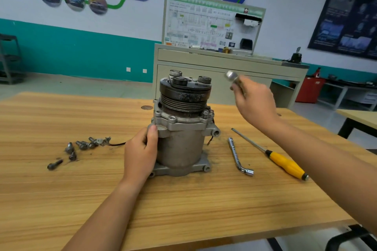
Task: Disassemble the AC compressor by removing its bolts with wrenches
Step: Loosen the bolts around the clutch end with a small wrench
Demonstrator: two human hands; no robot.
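The grey AC compressor stands upright on the wooden table, its black pulley on top. My left hand grips the compressor's left side, thumb on the upper flange. My right hand is raised to the right of the pulley and holds a silver socket wrench, whose socket end sticks out above the fingers. Several removed bolts lie loose on the table left of the compressor.
An L-shaped socket wrench and a yellow-handled screwdriver lie on the table to the right. A grey cabinet with a training board stands behind the table. Another table's corner is at the right.
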